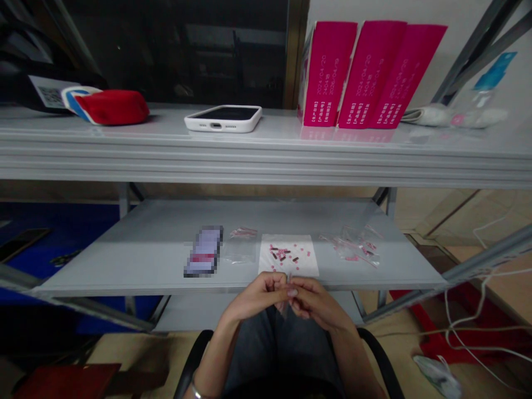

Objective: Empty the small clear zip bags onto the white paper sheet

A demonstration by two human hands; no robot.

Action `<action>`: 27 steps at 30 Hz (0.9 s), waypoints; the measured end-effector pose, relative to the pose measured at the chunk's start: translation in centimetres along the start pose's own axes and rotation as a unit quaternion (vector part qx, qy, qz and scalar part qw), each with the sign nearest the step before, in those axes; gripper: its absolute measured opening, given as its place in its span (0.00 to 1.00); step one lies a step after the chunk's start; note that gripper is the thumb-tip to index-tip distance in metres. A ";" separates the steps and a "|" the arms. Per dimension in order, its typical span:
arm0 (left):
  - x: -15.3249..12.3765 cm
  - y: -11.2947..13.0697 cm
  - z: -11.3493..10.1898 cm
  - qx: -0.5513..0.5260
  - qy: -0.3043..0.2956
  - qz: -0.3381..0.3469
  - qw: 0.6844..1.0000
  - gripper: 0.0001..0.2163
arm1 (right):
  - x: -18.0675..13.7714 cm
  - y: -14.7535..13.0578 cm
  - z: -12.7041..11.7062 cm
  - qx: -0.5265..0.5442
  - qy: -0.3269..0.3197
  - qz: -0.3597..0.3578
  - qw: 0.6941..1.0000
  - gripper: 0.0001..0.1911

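Note:
My left hand (pixel 264 293) and my right hand (pixel 319 302) meet at the shelf's front edge, above my lap. Both have their fingers closed on a small clear zip bag (pixel 283 308), which hangs partly hidden between them. Just beyond my hands lies a white paper sheet (pixel 307 265) with pink round tablets (pixel 282 253) and several dark capsules (pixel 295 259) scattered on it. Left of the paper is a pile of flat, clear zip bags (pixel 241 249). Over on the right, more zip bags (pixel 353 246) lie in a loose heap, some with pink tablets inside.
A phone with a blurred screen (pixel 204 250) lies left on the grey lower shelf (pixel 137 249). The upper shelf (pixel 166 160) overhangs the back, bearing a white-cased phone (pixel 224 118), a red pouch (pixel 120 107), magenta boxes (pixel 372 75) and a spray bottle (pixel 482 97). White cables (pixel 477 299) trail at right.

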State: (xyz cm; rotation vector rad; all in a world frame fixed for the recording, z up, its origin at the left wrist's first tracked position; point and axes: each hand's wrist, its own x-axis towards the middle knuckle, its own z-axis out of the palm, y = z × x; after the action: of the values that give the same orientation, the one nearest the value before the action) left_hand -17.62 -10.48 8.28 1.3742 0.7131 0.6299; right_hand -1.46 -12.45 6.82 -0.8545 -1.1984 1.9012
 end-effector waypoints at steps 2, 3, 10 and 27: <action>0.0 -0.1 -0.2 0.000 -0.013 -0.009 1.000 0.14 | 0.1 -0.1 0.1 0.006 -0.003 -0.011 1.000 0.19; 0.0 -0.1 -0.3 -0.005 -0.016 -0.011 1.000 0.14 | 0.1 -0.1 0.1 0.007 -0.006 -0.014 1.000 0.19; 0.1 -0.5 -0.1 -0.116 0.018 -0.023 0.993 0.14 | 0.3 0.6 0.3 0.023 -0.002 -0.037 0.999 0.17; 0.6 -0.1 2.1 0.264 0.167 0.070 0.947 0.09 | 0.1 0.0 0.0 -0.235 0.180 -0.147 0.944 0.12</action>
State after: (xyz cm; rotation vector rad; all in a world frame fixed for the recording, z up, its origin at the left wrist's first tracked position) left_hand -15.66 -11.39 8.22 1.8464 1.1197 0.8327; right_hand -1.54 -12.35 6.78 -1.1395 -1.4708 1.1703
